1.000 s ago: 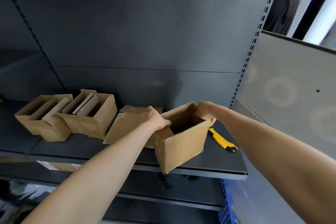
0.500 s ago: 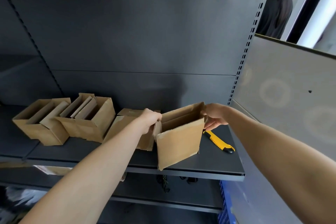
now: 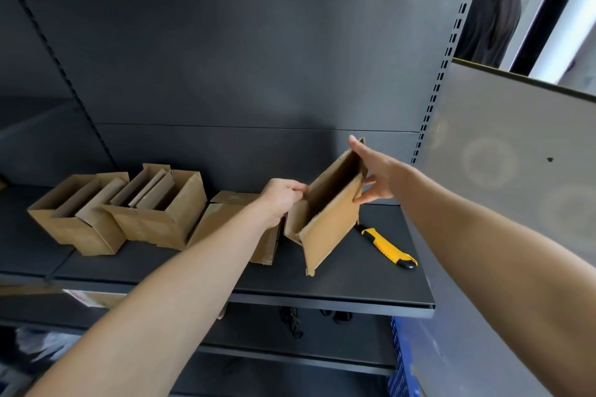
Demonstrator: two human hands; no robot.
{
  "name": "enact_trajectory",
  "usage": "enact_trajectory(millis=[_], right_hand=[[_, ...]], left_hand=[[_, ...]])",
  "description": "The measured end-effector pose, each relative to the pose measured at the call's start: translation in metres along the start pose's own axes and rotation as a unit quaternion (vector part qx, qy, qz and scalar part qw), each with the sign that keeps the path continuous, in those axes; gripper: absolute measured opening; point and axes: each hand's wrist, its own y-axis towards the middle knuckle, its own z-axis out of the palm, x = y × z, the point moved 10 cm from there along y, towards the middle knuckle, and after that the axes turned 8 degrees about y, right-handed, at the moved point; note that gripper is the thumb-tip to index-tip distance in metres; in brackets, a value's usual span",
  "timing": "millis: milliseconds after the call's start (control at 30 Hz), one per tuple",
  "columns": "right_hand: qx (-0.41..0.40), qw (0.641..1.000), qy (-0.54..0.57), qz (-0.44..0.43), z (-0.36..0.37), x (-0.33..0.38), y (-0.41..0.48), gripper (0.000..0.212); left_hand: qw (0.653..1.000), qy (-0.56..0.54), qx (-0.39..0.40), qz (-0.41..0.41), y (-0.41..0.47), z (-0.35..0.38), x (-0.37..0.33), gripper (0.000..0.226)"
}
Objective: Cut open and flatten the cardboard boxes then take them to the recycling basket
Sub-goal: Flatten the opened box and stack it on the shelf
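squeezing the box nearly flat at centre frame, tilted on one corner on the shelf. my left hand pinches its left edge, fingers curled round the card. my right hand is spread, fingers straight, pressing the right end and clasping nothing. the gap between the panels is narrow, not closed. just left, behind my left arm, a flat box leans, seemingly done. at left of frame the end box and its neighbour stand open, flaps up; i judge both need flattening. the knife lies lower right of the box, untouched. no basket in sight, so all carrying remains.
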Motion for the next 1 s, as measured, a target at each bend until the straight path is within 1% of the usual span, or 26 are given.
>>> enact_trajectory(millis=[67,100,133,200,233,267,300,333,367,400,467,500,567,633,667,733,867,933,1000], right_hand=[[-0.020,1.000,-0.008,0.005,0.004,0.005,-0.004,0.087],[-0.032,0.999,-0.008,0.010,0.005,0.004,-0.004,0.082],[-0.046,0.999,-0.003,0.013,0.005,0.004,-0.005,0.073],[-0.083,0.997,-0.004,0.005,0.002,0.003,-0.005,0.043],[-0.107,0.994,-0.012,-0.003,-0.001,0.003,-0.004,0.026],[-0.129,0.992,-0.010,-0.014,-0.006,0.004,-0.003,0.013],[-0.143,0.990,0.001,-0.023,-0.010,0.005,-0.003,0.010],[-0.150,0.988,0.013,-0.032,-0.014,0.006,-0.004,0.015],[-0.154,0.987,0.021,-0.043,-0.018,0.008,-0.004,0.021],[-0.152,0.987,0.023,-0.054,-0.021,0.011,-0.003,0.026],[-0.133,0.988,0.029,-0.069,-0.021,0.012,-0.003,0.027],[-0.120,0.990,0.036,-0.071,-0.017,0.012,-0.002,0.027],[-0.103,0.992,0.040,-0.066,-0.007,0.008,0.000,0.032],[-0.084,0.994,0.048,-0.058,0.009,0.001,0.005,0.035],[-0.075,0.994,0.053,-0.056,0.019,-0.002,0.008,0.035],[-0.069,0.995,0.053,-0.048,0.037,-0.009,0.015,0.034],[-0.052,0.998,0.019,-0.036,0.077,-0.027,0.036,0.034],[-0.051,0.998,0.005,-0.032,0.097,-0.037,0.048,0.031],[-0.058,0.998,-0.014,-0.035,0.114,-0.044,0.058,0.027]], left_hand=[[0.998,0.043,0.000,0.049,-0.002,0.005,-0.018,0.029],[0.995,0.065,-0.002,0.071,-0.003,0.008,-0.025,0.029],[0.993,0.081,-0.003,0.091,-0.004,0.011,-0.031,0.029],[0.988,0.096,0.013,0.119,-0.008,0.019,-0.039,0.028],[0.987,0.089,0.034,0.129,-0.010,0.023,-0.040,0.028],[0.987,0.064,0.065,0.130,-0.012,0.028,-0.040,0.026],[0.988,0.024,0.099,0.117,-0.015,0.031,-0.038,0.027],[0.989,-0.011,0.116,0.096,-0.016,0.031,-0.035,0.030],[0.991,-0.030,0.104,0.080,-0.014,0.023,-0.030,0.034],[0.996,-0.022,0.055,0.069,-0.010,0.008,-0.024,0.037],[0.998,0.027,-0.053,0.026,0.000,-0.025,0.000,0.045],[0.996,0.044,-0.071,-0.015,0.002,-0.035,0.017,0.054],[0.991,0.042,-0.066,-0.112,0.004,-0.044,0.054,0.076],[0.981,0.037,-0.057,-0.183,0.001,-0.051,0.081,0.092],[0.977,0.036,-0.049,-0.205,-0.001,-0.054,0.092,0.094],[0.972,0.019,-0.037,-0.232,-0.005,-0.060,0.111,0.090],[0.969,-0.041,-0.019,-0.243,-0.010,-0.075,0.146,0.091],[0.968,-0.026,-0.025,-0.248,-0.010,-0.088,0.165,0.092],[0.966,-0.003,-0.050,-0.254,-0.008,-0.105,0.181,0.087]])
